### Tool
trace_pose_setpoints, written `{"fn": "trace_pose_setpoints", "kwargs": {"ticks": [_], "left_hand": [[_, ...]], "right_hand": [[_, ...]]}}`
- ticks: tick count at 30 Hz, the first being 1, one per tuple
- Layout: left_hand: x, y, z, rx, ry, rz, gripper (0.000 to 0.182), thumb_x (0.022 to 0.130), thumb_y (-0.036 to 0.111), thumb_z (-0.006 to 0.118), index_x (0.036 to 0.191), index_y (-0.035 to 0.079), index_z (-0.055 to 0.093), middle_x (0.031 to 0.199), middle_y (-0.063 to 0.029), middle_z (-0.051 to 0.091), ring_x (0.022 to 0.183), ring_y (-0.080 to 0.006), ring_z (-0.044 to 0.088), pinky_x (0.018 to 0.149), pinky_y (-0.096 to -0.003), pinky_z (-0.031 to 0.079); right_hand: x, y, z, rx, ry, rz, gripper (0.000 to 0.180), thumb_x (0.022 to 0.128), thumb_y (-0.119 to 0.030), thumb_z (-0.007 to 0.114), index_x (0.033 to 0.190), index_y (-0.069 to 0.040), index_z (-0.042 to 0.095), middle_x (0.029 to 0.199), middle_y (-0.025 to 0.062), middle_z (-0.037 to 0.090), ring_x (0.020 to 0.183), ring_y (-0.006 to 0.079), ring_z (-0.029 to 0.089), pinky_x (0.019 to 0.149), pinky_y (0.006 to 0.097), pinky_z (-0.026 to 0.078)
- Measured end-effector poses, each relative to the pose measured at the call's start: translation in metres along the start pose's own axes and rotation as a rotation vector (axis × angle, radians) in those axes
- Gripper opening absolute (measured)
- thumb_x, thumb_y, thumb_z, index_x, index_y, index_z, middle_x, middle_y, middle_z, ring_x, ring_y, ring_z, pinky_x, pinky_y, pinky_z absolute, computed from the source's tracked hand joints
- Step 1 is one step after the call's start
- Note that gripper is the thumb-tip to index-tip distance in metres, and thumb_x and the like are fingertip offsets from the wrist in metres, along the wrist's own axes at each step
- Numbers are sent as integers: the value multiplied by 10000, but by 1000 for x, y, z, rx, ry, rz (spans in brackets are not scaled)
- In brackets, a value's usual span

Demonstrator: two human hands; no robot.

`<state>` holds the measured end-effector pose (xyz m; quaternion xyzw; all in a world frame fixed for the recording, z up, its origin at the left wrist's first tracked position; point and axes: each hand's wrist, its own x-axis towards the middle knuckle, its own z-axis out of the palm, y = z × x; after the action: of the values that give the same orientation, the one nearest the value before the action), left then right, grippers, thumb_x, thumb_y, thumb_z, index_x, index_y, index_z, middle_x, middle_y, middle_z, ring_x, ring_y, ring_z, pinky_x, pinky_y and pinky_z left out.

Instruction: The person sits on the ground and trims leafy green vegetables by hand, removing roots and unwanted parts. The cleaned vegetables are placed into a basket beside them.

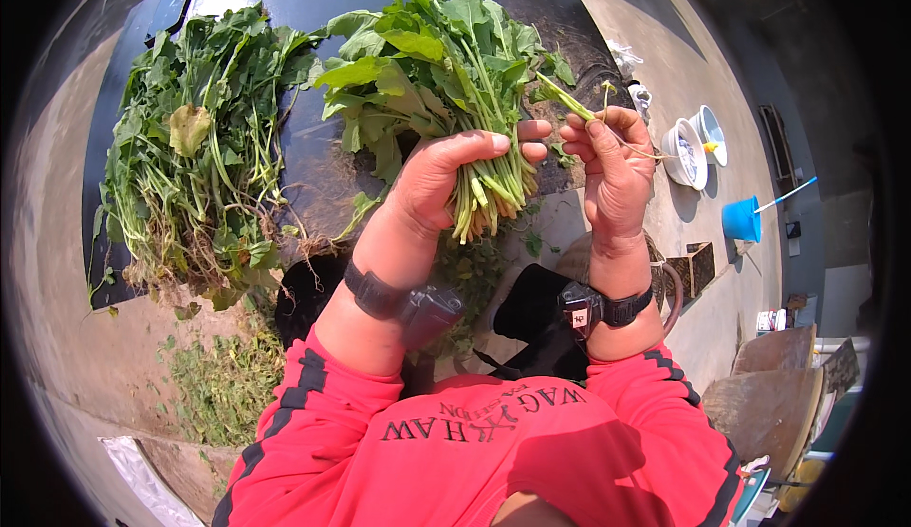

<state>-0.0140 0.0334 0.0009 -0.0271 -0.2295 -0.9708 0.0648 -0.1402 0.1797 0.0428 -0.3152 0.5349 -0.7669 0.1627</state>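
Observation:
My left hand [448, 171] is wrapped around the stems of a thick bunch of leafy greens [441, 64], whose trimmed stem ends point toward me. Close by on its right, my right hand [612, 157] pinches a small green stalk [566, 96] with a thin root or stem trailing from it. To the left lies a large heap of leafy greens [192, 136], roots still on and facing my side. One yellowed leaf [189, 130] rests on top of that heap. Both piles are over a dark, shiny tabletop [313, 143] with soil scattered on it.
A phone [173, 2] lies at the table's far left. Discarded leaves [220, 370] cover the ground at lower left. On the right stand a white basin [685, 153], a blue bucket [741, 219] with a stick, and a cardboard box [694, 269]. Wooden boards [765, 399] are at lower right.

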Motion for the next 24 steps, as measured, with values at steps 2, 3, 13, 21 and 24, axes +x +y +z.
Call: {"fn": "trace_pose_setpoints", "kwargs": {"ticks": [2,3,13,21,24], "left_hand": [[4,-4,1,-27,-36,45,517,859,121,500,1308,-112,394,1245,-227,540,1078,-281,594,911,-401,505],[5,-5,1,-3,-33,94,522,862,131,502,1309,-117,392,1241,-222,544,1080,-279,592,929,-401,491],[3,-6,-7,-45,86,204,315,864,126,545,1124,-51,557,1080,-177,615,988,-265,623,896,-376,508],[4,-11,1,107,105,283,244,832,107,582,1039,-22,564,986,-134,624,929,-223,627,780,-338,546],[4,-7,-1,-24,52,246,242,832,120,577,1031,-17,566,993,-137,620,936,-217,618,763,-329,544]], "right_hand": [[-13,6,12,-120,-58,3,123,870,-12,613,984,-27,571,910,93,661,767,145,649,656,239,521],[-19,10,16,-179,-76,5,123,865,-19,625,980,-29,580,898,63,658,754,116,632,654,223,504],[-24,10,23,-951,-160,-398,101,734,31,624,823,-16,634,747,84,617,660,166,602,593,267,462],[-19,30,14,-332,36,108,26,808,-40,578,806,-19,592,700,23,574,552,87,515,490,246,414],[-16,30,1,355,60,387,67,831,-95,542,816,-33,562,681,23,531,559,89,446,492,227,358]]}}
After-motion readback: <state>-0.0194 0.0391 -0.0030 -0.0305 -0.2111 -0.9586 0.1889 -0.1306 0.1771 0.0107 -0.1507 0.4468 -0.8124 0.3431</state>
